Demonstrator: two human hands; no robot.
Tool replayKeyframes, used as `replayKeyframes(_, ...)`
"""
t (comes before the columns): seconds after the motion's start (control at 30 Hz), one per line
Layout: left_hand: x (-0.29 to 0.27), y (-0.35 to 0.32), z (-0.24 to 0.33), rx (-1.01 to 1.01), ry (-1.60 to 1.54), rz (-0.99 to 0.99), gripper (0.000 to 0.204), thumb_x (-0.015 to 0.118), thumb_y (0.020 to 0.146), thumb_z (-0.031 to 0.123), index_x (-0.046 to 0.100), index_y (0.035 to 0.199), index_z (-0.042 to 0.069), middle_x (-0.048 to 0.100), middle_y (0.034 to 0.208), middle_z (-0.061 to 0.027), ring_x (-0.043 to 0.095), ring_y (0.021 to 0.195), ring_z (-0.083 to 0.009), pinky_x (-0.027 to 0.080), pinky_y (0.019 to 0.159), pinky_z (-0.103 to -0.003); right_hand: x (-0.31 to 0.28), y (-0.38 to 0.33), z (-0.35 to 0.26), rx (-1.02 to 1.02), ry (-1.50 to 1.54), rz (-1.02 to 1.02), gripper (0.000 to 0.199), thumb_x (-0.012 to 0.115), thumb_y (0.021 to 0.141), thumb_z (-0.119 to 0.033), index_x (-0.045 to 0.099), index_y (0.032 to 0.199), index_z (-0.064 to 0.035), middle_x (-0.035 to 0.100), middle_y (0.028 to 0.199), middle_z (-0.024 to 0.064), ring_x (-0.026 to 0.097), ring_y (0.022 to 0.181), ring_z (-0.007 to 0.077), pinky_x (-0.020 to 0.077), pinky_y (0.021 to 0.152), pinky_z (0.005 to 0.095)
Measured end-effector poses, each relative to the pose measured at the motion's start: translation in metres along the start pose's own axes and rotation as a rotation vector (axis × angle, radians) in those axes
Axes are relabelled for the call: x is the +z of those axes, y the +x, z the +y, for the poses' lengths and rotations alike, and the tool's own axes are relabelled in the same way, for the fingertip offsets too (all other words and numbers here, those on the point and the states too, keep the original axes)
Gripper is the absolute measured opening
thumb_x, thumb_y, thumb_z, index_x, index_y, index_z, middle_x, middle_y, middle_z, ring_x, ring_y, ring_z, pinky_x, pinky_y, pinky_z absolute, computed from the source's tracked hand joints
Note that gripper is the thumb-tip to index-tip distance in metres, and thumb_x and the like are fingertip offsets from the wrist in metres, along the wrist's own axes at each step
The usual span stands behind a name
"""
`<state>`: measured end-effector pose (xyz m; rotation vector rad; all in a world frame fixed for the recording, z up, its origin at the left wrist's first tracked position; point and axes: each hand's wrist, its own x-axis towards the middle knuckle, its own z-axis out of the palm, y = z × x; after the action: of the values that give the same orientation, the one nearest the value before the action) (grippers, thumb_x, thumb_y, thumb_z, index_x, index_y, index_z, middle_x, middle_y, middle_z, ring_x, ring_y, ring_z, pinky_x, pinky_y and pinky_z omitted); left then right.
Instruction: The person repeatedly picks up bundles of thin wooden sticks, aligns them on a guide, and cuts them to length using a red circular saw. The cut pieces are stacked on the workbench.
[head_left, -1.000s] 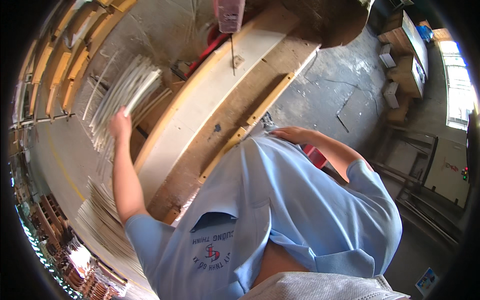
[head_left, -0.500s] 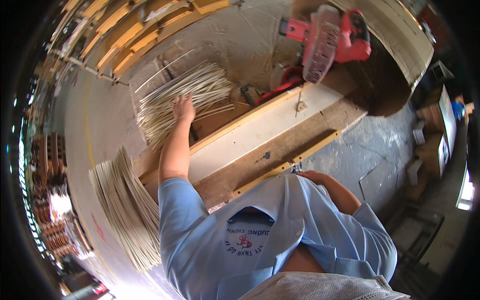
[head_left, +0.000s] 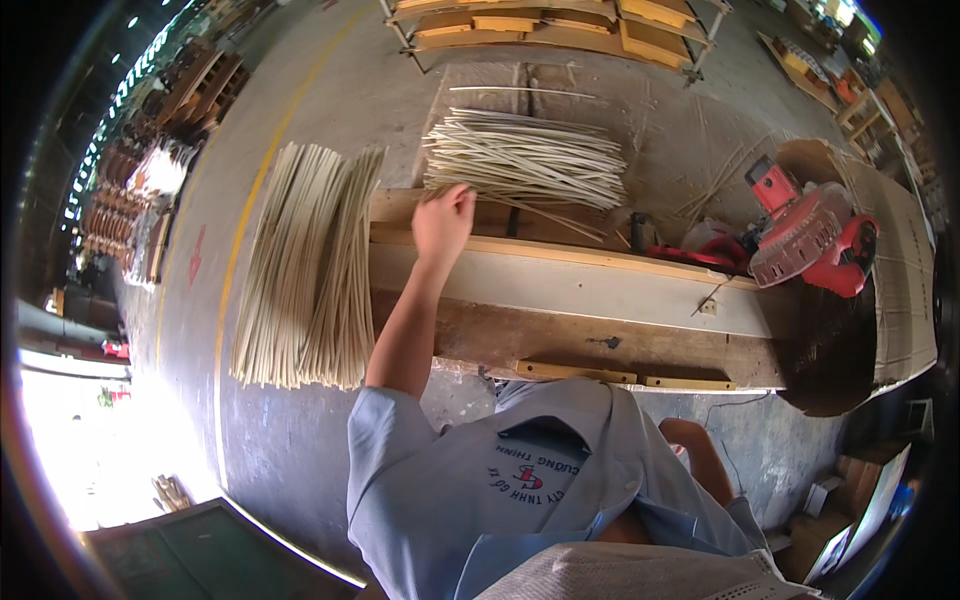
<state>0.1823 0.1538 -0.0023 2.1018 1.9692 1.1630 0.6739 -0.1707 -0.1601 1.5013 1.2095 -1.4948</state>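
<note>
At the far side of a long wooden table, the person's left hand reaches out and touches the near left end of one bundle of pale thin strips, fingers curled; whether it grips any strip cannot be told. The right hand is hidden behind the blue shirt, so its state cannot be told. One second, larger pile of strips lies on the concrete floor to the left. One red power saw sits at the table's right end.
</note>
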Motion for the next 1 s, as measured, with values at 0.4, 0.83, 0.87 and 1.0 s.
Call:
replayKeyframes(0.4, -0.115, -0.093, -0.106, -0.516, 0.743, 0.159, 0.048, 0.077, 0.085, 0.029, 0.069, 0.130, 0.015, 0.066, 0.126, -0.0154, 0.058, 0.119, -0.0410, 0.047, 0.099, -0.059, -0.131, -0.346, -0.223, -2.179, 0.066, 1.391, 0.033, 0.071, 0.086, -0.037, 0.071, 0.110, -0.0129, 0.059, 0.118, 0.0115, 0.053, 0.104, 0.0342, 0.0496, 0.083, 0.0476)
replayKeyframes(0.83, -0.116, -0.112, -0.106, -0.460, 0.672, 0.104, 0.021, 0.070, 0.088, 0.014, 0.074, 0.106, 0.004, 0.067, 0.119, -0.0164, 0.060, 0.115, -0.0387, 0.051, 0.098, -0.052, -0.073, -0.392, -0.274, -3.154, 0.390, 0.634, 0.052, 0.059, 0.075, -0.082, 0.070, 0.120, -0.0576, 0.023, 0.174, 0.0011, 0.002, 0.153, 0.0424, 0.0193, 0.096, 0.0670)
replayKeyframes(0.87, -0.116, -0.111, -0.106, -0.460, 0.661, 0.106, 0.021, 0.070, 0.088, 0.014, 0.074, 0.106, 0.004, 0.067, 0.118, -0.0168, 0.061, 0.114, -0.0389, 0.051, 0.097, -0.052, -0.073, -0.391, -0.273, -3.170, 0.399, 0.647, 0.053, 0.059, 0.074, -0.082, 0.070, 0.119, -0.0578, 0.023, 0.174, 0.0012, 0.001, 0.153, 0.0433, 0.0182, 0.096, 0.0676)
replayKeyframes(1.0, -0.123, -0.106, -0.102, -0.480, 0.615, 0.083, 0.023, 0.068, 0.091, 0.015, 0.074, 0.109, 0.003, 0.068, 0.115, -0.0191, 0.065, 0.110, -0.0398, 0.055, 0.093, -0.050, -0.073, -0.390, -0.257, -3.177, 0.415, 0.715, 0.051, 0.058, 0.075, -0.083, 0.071, 0.118, -0.0580, 0.023, 0.174, 0.0008, -0.003, 0.154, 0.0454, 0.0148, 0.098, 0.0711)
